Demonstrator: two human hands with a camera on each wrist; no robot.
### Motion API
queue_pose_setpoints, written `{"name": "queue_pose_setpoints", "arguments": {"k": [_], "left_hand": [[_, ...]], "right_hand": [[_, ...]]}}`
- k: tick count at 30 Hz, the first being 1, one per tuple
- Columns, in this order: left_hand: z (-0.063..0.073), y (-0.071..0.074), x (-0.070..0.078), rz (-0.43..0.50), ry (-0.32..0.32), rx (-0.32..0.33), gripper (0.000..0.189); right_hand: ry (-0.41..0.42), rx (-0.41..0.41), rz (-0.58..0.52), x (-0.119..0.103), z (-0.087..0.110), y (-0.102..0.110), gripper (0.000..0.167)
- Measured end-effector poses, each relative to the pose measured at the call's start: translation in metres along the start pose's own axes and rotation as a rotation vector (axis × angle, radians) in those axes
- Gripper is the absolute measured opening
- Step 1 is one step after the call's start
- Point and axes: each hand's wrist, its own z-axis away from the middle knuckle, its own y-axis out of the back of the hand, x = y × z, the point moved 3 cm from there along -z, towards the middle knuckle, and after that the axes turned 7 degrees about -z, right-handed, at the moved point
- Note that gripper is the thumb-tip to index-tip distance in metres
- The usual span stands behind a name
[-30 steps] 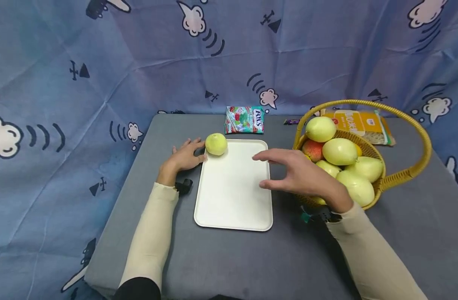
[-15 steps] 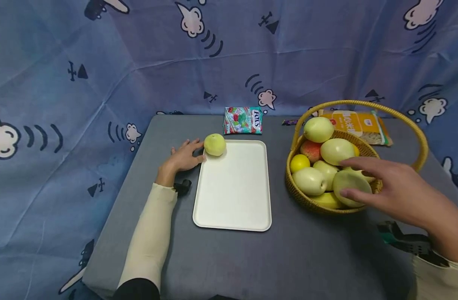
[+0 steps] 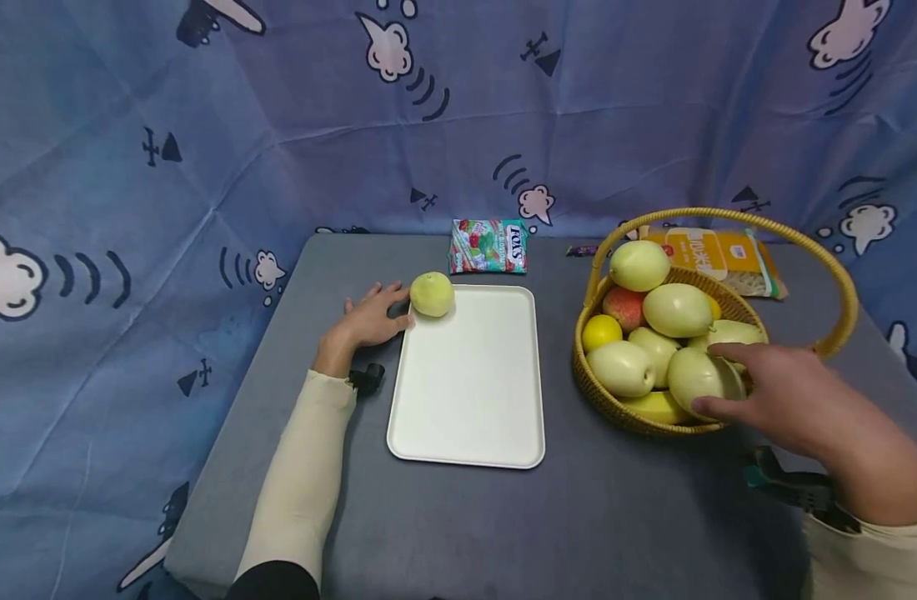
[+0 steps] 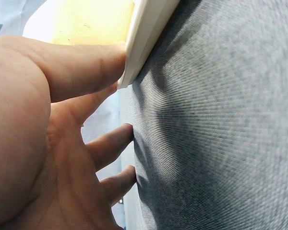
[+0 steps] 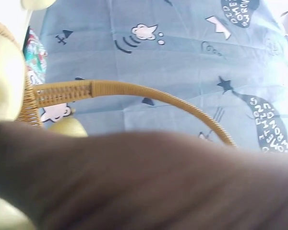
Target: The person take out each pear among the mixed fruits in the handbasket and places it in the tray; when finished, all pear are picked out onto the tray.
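Fruit (image 3: pixel 678 310) is heaped in a yellow wicker basket (image 3: pixel 601 404) over on the right, and the near right part of that pile is where the right hand (image 3: pixel 804 404) is placed. A big pale green fruit (image 3: pixel 697 379) in the basket is framed there by forefinger and thumb, pretty much at its surface; whether it's actually pinched can't be told, since the other fingers are hidden and the right wrist view is mostly filled by a blurry close-up. A yellow banana-like fruit (image 3: pixel 653 407) is wedged just beside it, and a lemon-like fruit (image 3: pixel 601 332) and a reddish fruit (image 3: pixel 625 307) are tucked in further left. As for the left hand (image 3: pixel 368 321), its fingers are spread loosely, a couple of tips are rested on the grey cloth (image 3: pixel 458 533), and the thumb is set at the rim of the white tray (image 3: pixel 469 392). A round yellow-green fruit (image 3: pixel 432 294) is parked on the tray's far left corner, right beside that hand. Behind the tray a Fox's packet (image 3: pixel 488 247) is laid, and an orange bag (image 3: pixel 717 258) is partly hidden behind the basket. Everything's backed by a blue printed curtain (image 3: pixel 293 100).
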Motion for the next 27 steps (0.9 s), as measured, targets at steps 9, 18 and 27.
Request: {"name": "queue_pose_setpoints", "arguments": {"k": [9, 18, 27], "left_hand": [[0.0, 0.002, 0.0, -0.001, 0.003, 0.012, 0.069], [-0.002, -0.002, -0.001, -0.001, 0.002, 0.002, 0.07], [-0.002, -0.003, -0.003, 0.006, 0.004, 0.015, 0.07]], "right_hand": [[-0.012, 0.003, -0.022, -0.001, -0.012, -0.006, 0.079], [-0.005, 0.004, -0.068, -0.005, -0.013, -0.01, 0.078], [0.006, 0.008, -0.075, -0.005, -0.018, -0.013, 0.077]]}}
